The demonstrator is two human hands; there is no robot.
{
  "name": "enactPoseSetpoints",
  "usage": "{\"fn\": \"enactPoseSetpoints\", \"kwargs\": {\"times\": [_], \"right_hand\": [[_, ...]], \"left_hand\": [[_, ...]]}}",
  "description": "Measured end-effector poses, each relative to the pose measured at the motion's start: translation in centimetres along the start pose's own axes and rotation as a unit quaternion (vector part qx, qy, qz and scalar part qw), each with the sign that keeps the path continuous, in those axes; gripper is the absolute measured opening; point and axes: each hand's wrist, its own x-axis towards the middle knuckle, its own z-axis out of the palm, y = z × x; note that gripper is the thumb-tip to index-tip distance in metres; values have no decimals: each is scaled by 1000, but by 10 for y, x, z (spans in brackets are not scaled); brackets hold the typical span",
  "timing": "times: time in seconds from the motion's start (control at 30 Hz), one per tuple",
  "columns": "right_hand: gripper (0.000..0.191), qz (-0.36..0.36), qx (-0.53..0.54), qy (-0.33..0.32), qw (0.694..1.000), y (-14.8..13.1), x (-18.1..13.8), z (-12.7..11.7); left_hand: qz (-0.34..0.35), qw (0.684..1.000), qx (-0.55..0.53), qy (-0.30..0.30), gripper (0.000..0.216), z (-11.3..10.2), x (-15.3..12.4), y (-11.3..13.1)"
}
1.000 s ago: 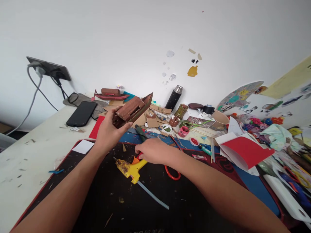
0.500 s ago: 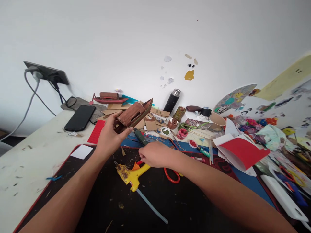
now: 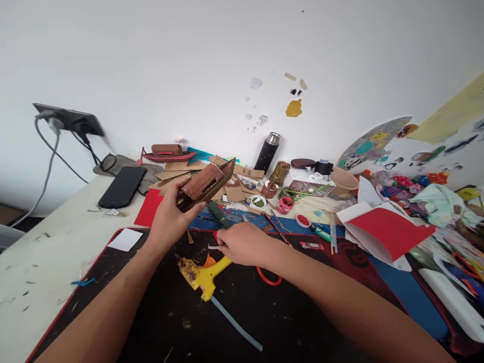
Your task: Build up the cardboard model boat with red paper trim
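My left hand [image 3: 172,214] grips a brown model boat [image 3: 206,184], its bow tilted up to the right, with a rounded cabin roof on it. My right hand [image 3: 242,243] is closed, fingers pressed together, around something mostly hidden. A bit of red and a thin pale strip show at its fingertips. Below it lies a yellow glue gun [image 3: 202,275] with a translucent glue stick [image 3: 238,322] coming out of its back. Red-handled scissors [image 3: 269,278] lie partly under my right wrist. A dark green handle-like thing [image 3: 218,214] lies just beyond my right hand.
Cardboard scraps [image 3: 234,191] are heaped at the back, beside a second model boat [image 3: 168,152]. A black flask [image 3: 267,151] leans near the wall. Paint pots [image 3: 285,204], a phone [image 3: 123,186], and red-and-white paper [image 3: 391,232] surround the black mat [image 3: 302,327].
My right hand has lifted slightly from beside the glue gun handle, bringing the red thing and pale strip up with it. My left hand keeps hold of the boat. The view has shifted a little.
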Motion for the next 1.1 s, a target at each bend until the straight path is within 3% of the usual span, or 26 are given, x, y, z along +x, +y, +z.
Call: {"fn": "enactPoseSetpoints", "kwargs": {"times": [0.37, 0.47, 0.53, 0.6, 0.73, 0.87, 0.93, 1.0, 1.1], "right_hand": [[25, -7, -33, 7, 999, 3, 4, -2], [23, -4, 23, 38, 999, 6, 5, 3], [16, 15, 114, 85, 990, 7, 7, 9], [12, 41, 240, 133, 961, 7, 8, 17], [22, 61, 477, 190, 856, 9, 19, 34], [30, 67, 610, 274, 741, 14, 37, 40], [36, 76, 638, 317, 697, 15, 47, 36], [40, 79, 643, 348, 677, 15, 55, 29], [39, 71, 628, 385, 673, 10, 63, 17]], "left_hand": [[-6, 999, 32, -4, 78, 1, -3, -1], [-2, 999, 47, 2, 78, 0, -4, -3], [2, 998, 56, 18, 77, 1, -5, -4], [5, 997, 62, 36, 77, 2, -6, -5], [3, 996, 71, 54, 73, 6, -8, -5], [-11, 995, 59, 75, 72, 11, -10, -8], [-18, 995, 56, 81, 72, 13, -11, -10], [-20, 995, 54, 80, 71, 13, -13, -10], [-26, 995, 59, 74, 73, 14, -15, -8]]}}
